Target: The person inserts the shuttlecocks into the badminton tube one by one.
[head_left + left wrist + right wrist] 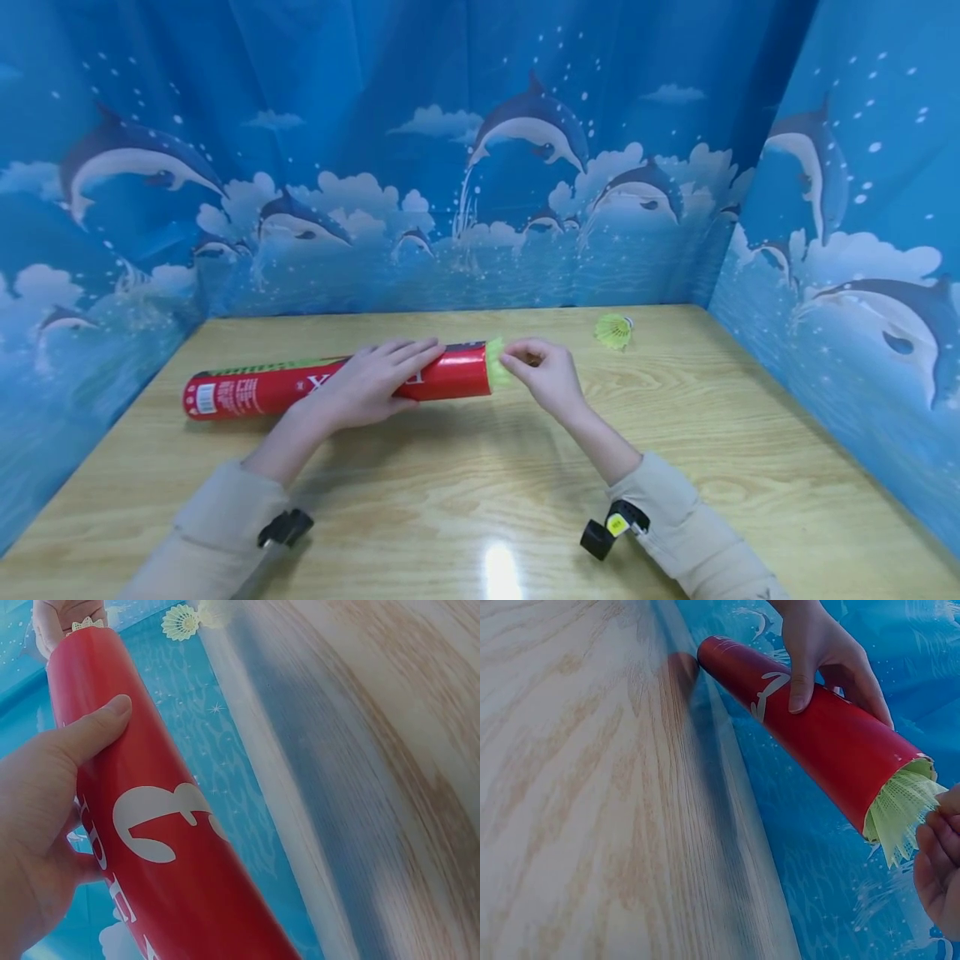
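A long red tube [450, 372] with white lettering lies sideways, raised a little off the table at its right end. My left hand [367, 383] grips it round the middle, thumb on the near side, as the left wrist view also shows. A yellow-green shuttlecock [901, 814] sticks partly out of the tube's open right end, skirt first. With thumb and fingertips my right hand [546, 375] pinches the skirt's edge. The rest of that shuttlecock is hidden inside the tube.
Another yellow shuttlecock [613, 331] lies on the wooden table [450, 500] towards the back right. Blue dolphin-print curtains [465, 167] stand along the table's back and sides. A black wrist camera [597, 540] hangs at the right sleeve.
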Motion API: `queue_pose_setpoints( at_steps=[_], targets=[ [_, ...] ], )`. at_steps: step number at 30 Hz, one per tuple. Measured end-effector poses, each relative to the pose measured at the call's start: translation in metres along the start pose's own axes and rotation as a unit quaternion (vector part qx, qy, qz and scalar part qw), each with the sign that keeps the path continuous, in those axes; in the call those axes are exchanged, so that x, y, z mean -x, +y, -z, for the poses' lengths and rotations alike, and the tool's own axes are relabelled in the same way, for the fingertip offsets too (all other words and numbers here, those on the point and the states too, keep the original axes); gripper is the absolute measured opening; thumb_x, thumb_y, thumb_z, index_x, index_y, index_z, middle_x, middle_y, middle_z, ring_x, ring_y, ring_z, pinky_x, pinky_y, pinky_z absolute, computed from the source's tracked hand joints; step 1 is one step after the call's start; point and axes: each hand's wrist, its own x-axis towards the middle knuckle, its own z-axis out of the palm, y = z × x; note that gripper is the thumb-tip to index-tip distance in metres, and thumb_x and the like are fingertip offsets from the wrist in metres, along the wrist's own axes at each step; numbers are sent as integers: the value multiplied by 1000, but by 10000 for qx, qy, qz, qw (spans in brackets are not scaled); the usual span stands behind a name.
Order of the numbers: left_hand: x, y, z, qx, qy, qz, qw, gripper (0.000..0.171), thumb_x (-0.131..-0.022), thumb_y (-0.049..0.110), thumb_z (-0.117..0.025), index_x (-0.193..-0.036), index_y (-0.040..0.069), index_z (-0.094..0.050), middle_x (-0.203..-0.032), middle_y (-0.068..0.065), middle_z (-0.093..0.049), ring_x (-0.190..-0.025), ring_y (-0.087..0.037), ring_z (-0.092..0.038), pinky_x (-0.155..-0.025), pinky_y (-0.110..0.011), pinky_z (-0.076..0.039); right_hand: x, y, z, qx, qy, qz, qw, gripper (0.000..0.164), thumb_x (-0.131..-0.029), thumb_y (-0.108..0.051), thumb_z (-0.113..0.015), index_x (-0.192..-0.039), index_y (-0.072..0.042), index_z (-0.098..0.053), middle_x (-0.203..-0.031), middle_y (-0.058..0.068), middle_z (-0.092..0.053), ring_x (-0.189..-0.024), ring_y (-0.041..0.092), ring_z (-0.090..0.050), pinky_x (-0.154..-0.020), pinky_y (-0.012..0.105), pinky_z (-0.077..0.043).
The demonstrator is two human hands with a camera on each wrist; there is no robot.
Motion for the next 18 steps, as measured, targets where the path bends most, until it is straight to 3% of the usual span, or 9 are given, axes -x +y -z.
queue_pose_setpoints(
  at_steps=[18],
  targets=[
    [4, -3, 2, 5, 7, 69, 10000, 95, -65, 21, -86, -144, 18, -35, -140, -6, -44, -123, -26, -43, -89, -53, -44, 6, -3, -10, 290, -110, 686, 9972, 6, -82, -4, -69, -86, 0, -70, -78, 7, -66, -65, 16, -55, -57, 23, -48]
  ],
)
